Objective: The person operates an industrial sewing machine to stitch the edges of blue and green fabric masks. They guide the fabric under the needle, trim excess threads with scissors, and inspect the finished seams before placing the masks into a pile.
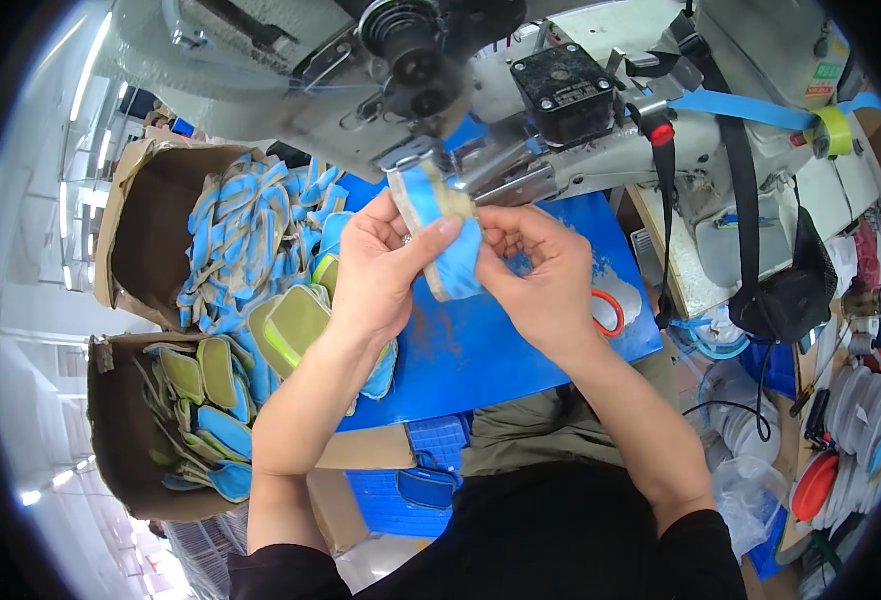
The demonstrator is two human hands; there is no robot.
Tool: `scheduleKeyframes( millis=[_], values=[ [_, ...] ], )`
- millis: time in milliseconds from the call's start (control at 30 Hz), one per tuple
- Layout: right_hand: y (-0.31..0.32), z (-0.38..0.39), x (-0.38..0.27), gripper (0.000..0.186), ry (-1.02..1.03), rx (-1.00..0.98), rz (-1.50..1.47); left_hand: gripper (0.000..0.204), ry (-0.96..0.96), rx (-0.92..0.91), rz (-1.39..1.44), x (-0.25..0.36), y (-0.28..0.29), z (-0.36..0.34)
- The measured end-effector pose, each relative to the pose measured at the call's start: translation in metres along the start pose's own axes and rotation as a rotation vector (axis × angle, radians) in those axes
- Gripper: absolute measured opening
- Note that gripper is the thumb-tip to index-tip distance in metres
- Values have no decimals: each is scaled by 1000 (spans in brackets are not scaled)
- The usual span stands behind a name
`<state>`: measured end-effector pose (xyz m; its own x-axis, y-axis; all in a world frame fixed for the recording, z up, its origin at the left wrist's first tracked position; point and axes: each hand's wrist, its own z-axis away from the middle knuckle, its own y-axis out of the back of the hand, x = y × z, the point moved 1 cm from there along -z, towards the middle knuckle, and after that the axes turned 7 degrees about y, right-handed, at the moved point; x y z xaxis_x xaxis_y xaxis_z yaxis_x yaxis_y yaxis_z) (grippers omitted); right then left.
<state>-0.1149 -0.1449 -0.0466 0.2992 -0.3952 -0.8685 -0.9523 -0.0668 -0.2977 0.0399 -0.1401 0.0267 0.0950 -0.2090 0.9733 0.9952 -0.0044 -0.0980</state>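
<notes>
A small fabric piece (439, 255) in blue, beige and olive is raised at the front of a sewing machine (411, 85), its upper end near the metal working parts. My left hand (389, 250) pinches it from the left, thumb across its face. My right hand (536, 270) grips its right side with curled fingers. Below them lies a blue work surface (461, 360). Red-handled scissors (611, 320) lie by my right wrist, partly hidden. Green and blue padded pieces (291, 320) are piled beside my left forearm.
Two cardboard boxes at left hold blue-beige strips (251, 230) and flat green-blue pieces (223, 430). Black straps with a pouch (791, 280) hang at right, near spools (851, 410) and a red oval object (817, 485). A blue tape (731, 105) crosses the machine.
</notes>
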Motion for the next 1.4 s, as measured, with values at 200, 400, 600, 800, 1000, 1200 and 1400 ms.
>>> scheduleKeyframes(
  millis=[200,400,600,800,1000,1200,1400],
  values=[
    [5,0,2,26,-14,-61,26,30,-14,-17,34,-4,1,-1],
    [5,3,-12,25,-171,-90,-195,33,37,14,85,0,2,-9],
    [8,-1,-24,29,-309,-127,-251,30,4,28,92,5,-5,-4],
    [9,3,-21,27,-257,-121,-251,37,40,26,107,5,-9,-5],
    [12,6,-20,25,-276,-127,-259,41,85,44,136,8,-8,-13],
    [7,-3,-34,25,-293,-95,-305,36,77,32,151,13,-13,0],
    [15,-1,-33,27,-198,-186,-65,20,-3,34,30,-3,-7,22]
  ],
)
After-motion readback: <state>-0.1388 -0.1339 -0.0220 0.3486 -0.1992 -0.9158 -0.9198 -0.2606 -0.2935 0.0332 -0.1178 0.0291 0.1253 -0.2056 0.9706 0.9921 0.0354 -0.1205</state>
